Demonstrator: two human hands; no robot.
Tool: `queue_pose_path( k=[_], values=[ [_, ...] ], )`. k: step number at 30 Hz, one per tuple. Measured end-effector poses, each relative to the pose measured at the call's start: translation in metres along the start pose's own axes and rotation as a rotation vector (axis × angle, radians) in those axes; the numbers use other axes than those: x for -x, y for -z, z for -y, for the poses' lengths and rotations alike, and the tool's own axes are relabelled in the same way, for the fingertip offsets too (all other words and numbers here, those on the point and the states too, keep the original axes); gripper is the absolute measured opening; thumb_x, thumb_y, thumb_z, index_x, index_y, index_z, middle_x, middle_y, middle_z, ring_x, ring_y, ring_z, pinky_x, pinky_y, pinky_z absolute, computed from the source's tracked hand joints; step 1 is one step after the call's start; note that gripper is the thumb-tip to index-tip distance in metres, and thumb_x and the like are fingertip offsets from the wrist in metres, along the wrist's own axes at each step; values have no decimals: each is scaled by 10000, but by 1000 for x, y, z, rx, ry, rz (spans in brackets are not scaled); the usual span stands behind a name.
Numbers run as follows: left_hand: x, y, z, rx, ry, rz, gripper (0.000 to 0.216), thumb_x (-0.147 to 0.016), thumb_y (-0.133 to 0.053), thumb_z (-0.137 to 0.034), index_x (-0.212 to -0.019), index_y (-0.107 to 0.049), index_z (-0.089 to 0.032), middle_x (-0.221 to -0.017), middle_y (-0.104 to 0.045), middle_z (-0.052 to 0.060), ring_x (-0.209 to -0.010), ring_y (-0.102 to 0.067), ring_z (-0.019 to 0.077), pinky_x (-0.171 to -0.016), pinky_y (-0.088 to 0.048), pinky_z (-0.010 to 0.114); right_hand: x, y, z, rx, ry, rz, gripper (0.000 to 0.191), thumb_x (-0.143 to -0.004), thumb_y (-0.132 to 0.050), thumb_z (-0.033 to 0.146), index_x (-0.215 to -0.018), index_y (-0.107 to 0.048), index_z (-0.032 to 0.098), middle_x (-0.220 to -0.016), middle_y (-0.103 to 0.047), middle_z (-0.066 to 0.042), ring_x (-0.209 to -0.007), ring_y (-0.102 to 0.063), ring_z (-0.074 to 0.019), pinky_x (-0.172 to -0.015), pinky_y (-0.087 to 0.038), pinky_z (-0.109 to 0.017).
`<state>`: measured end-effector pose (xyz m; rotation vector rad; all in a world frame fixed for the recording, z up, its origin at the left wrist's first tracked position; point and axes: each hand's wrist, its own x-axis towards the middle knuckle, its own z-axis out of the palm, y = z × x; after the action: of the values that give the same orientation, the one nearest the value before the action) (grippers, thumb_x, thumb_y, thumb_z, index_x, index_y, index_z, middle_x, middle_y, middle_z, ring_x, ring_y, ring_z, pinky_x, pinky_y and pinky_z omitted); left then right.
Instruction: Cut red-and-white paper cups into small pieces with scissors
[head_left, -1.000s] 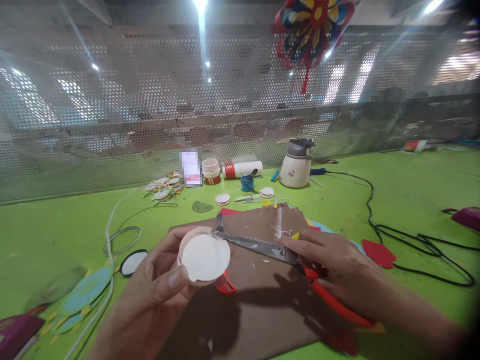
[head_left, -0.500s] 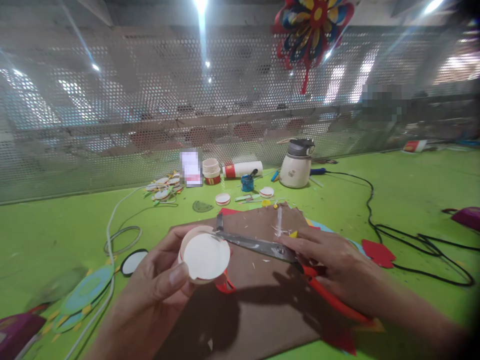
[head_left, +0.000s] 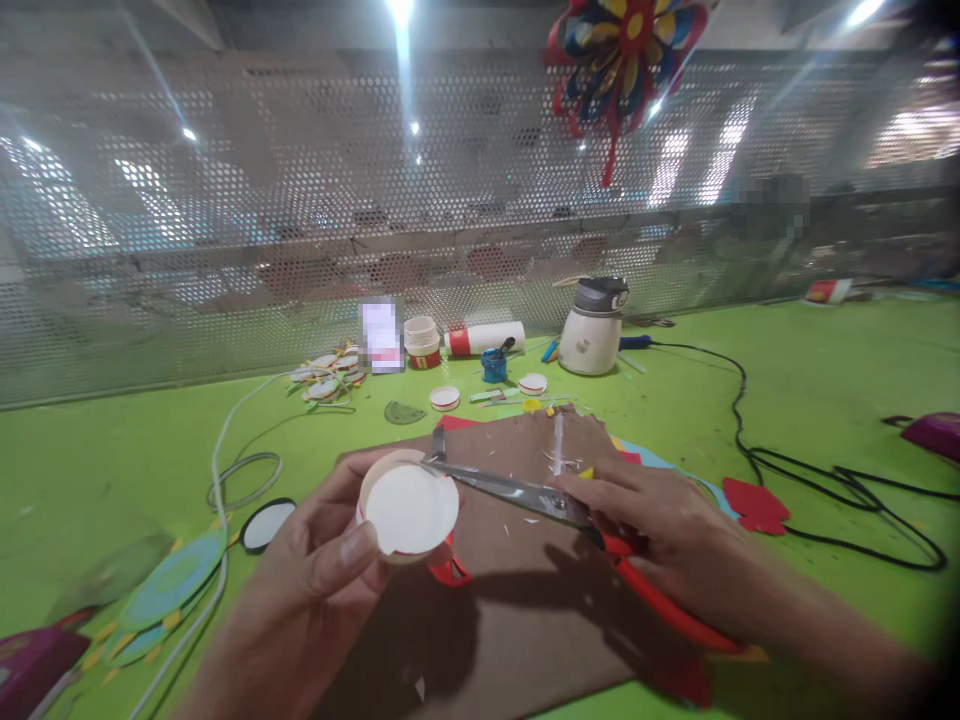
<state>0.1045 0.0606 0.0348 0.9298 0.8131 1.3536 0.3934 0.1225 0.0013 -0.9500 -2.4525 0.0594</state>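
Observation:
My left hand (head_left: pixel 322 560) grips a short white paper cup piece (head_left: pixel 412 508), round, with its pale flat bottom turned toward me. My right hand (head_left: pixel 660 530) is closed around the red handles of a pair of scissors (head_left: pixel 517 490). The blade tips reach the cup piece's upper rim. Both hands are above a brown board (head_left: pixel 540 620) strewn with small white scraps. On the board, beyond the scissors, lies a thin clear strip (head_left: pixel 559 440). A red loop (head_left: pixel 450 568) shows just beneath the cup piece, partly hidden by it.
Behind the board are a stack of paper cups (head_left: pixel 422 345), a paper tube (head_left: pixel 487 338), a blue paint pot (head_left: pixel 494 366) and a white jug (head_left: pixel 591 340). A white cable (head_left: pixel 217 470) runs along the left, a black cord (head_left: pixel 739 400) along the right. Blue paper discs (head_left: pixel 176 580) lie at left.
Very little differs. The cup piece and the scissors have shifted slightly, with the blade tips still at the rim.

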Motion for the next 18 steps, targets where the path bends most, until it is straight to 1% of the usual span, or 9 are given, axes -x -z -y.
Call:
queue_pose_path(
  k=[2, 4, 7, 10, 13, 16, 18],
  values=[
    [0, -1, 0, 5, -10, -16, 411, -706, -887, -386, -1078, -797, -238, -897, -785, 52, -809, -717, 204, -765, -587, 271, 1, -1, 0, 10, -12, 5, 367, -926, -592, 160, -1266, -691, 256, -1214, -750, -131, -929, -734, -259, -695, -578, -337],
    [0, -3, -1, 13, -2, -60, 424, -681, -904, -395, -1062, -803, -240, -912, -779, 44, -841, -709, 206, -767, -584, 264, 1, -1, 0, 20, -21, 15, 362, -933, -596, 176, -1271, -692, 258, -1233, -746, -137, -944, -735, -270, -711, -589, -358],
    [2, -6, -2, 9, -2, -96, 412, -665, -914, -400, -1033, -815, -243, -895, -771, 39, -816, -699, 208, -750, -592, 274, 2, -1, 1, 26, -30, 28, 393, -922, -580, 167, -1288, -690, 257, -1242, -743, -143, -983, -731, -288, -741, -602, -388],
    [2, -8, -2, 5, -15, -115, 384, -668, -915, -395, -1011, -825, -247, -931, -776, 44, -831, -708, 218, -739, -597, 272, 4, -1, 2, 22, -54, 38, 447, -897, -576, 140, -1308, -687, 277, -1223, -752, -127, -1002, -727, -295, -773, -606, -411],
    [2, -7, -2, 25, -11, -120, 392, -653, -927, -386, -1006, -828, -247, -958, -780, 48, -863, -712, 227, -752, -603, 274, 6, -3, 1, -4, -66, 38, 454, -883, -603, 146, -1304, -693, 291, -1201, -762, -109, -989, -729, -289, -773, -605, -400],
    [1, -5, -1, 32, -17, -126, 373, -664, -924, -369, -1004, -826, -250, -980, -786, 49, -870, -711, 231, -748, -607, 279, 7, -6, 0, -26, -80, 38, 492, -878, -618, 140, -1340, -672, 301, -1210, -756, -97, -1026, -719, -289, -819, -594, -409],
    [1, -4, 0, 44, -20, -121, 352, -678, -917, -353, -1002, -823, -250, -996, -788, 47, -883, -714, 227, -753, -605, 271, 6, -6, -1, -38, -102, 59, 492, -879, -631, 139, -1338, -667, 312, -1167, -761, -73, -1023, -710, -281, -827, -576, -402]
  ],
)
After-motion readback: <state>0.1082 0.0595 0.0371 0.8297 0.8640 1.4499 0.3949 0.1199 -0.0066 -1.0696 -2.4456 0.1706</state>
